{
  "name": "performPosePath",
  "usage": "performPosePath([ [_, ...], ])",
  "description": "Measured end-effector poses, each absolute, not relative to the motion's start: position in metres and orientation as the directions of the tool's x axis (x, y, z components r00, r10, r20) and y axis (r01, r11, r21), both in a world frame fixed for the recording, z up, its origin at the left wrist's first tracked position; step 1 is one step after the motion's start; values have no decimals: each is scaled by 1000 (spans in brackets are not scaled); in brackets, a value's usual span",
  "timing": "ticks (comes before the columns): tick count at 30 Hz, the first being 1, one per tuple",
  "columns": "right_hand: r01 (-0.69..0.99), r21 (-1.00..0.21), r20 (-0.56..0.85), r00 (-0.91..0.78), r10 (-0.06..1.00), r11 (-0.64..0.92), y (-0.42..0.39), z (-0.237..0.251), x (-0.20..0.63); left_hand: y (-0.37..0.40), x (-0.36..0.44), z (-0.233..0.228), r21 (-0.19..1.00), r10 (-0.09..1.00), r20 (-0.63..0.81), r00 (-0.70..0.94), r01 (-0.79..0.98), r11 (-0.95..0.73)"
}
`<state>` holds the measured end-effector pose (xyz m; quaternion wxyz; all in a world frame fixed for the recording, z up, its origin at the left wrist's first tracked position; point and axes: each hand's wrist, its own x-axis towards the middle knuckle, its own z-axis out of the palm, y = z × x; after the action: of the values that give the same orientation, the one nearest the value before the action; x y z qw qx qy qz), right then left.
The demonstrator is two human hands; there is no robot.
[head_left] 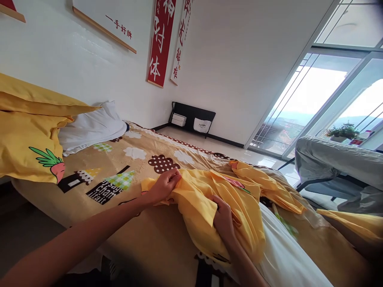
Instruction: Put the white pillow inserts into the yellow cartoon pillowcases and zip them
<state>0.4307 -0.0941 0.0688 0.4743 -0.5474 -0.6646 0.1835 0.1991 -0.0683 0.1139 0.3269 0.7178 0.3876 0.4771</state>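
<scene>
Pinching yellow pillowcase (227,199) between both hands' fingers (173,177).

Right hand (224,217) fingertips hidden inside yellow pillowcase (239,207); white pillow (281,255) partly covered.

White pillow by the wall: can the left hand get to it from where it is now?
Probably yes. The white pillow lies bare on the blanket, nothing lying between it and the left hand. But that hand grips the yellow pillowcase and must let go first.
</scene>
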Motion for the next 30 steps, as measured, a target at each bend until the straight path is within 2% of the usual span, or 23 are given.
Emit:
performPosePath([
  [4, 465, -739, 559, 22, 829, 487, -102, 68, 432, -60, 203, 99, 810, 855, 400, 331, 308, -499],
  [6, 374, -755, 577, -13, 817, 539, -105, 71, 431, -59, 204, 90, 809, 850, 364, 380, 323, -491],
  [10, 179, -906, 374, -92, 923, 384, -107, 84, 422, -62, 201, 82, 864, 828, 233, 510, 281, -417],
  [12, 228, -918, 281, -204, 938, 324, -105, 91, 415, -65, 199, 83, 878, 806, 200, 558, 264, -400],
  [16, 458, -809, 181, -403, 897, 369, -101, 98, 404, -69, 196, 86, 869, 780, 211, 589, 253, -426],
  [21, 417, -847, 191, -336, 922, 328, -103, 101, 403, -73, 189, 87, 902, 718, 236, 655, 128, -413],
  [24, 468, -831, 166, -306, 937, 300, -103, 105, 407, -76, 185, 87, 928, 690, 200, 696, 91, -361],
  [30, 584, -749, 184, -273, 944, 315, -89, 97, 405, -82, 188, 91, 865, 644, 227, 731, 153, -478],
])
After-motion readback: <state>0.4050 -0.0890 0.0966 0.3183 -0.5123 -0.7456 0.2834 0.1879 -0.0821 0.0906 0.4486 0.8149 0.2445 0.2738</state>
